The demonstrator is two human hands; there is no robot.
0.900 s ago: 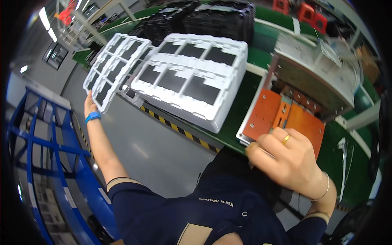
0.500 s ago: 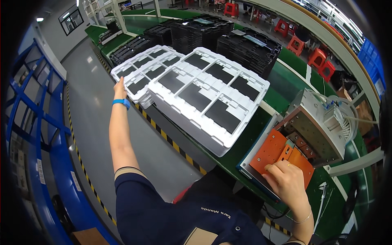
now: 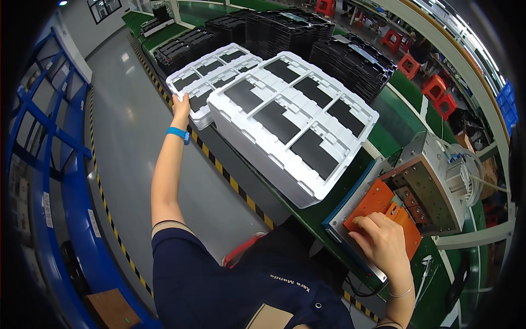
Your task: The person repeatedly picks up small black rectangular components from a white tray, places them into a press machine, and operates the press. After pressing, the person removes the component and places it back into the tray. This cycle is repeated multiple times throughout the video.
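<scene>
My left hand (image 3: 181, 108), with a blue wristband, is closed on the near left edge of the farther stack of white plastic trays (image 3: 204, 118). Flat black pieces lie in the tray pockets. Beside it, nearer me, stands a taller stack of white trays (image 3: 249, 145), its top tray also holding several black pieces (image 3: 276, 122). My right hand (image 3: 382, 241) is over the near part of an orange plate (image 3: 368, 204) on a metal press-like fixture (image 3: 424, 181). Its fingers are curled in, and what they hold, if anything, is hidden.
Black tray stacks (image 3: 353, 66) stand behind the white ones on the green bench (image 3: 383, 129). A caliper (image 3: 424, 274) lies right of the fixture. Blue racking (image 3: 71, 192) runs along the left, across the grey floor (image 3: 123, 148). Red stools (image 3: 434, 88) stand beyond the bench.
The view has swung, shifting the bench scene rightward. My left hand stays at the farther tray stack's edge. My right hand sits slightly closer to the orange plate's left edge, fingers still curled.
</scene>
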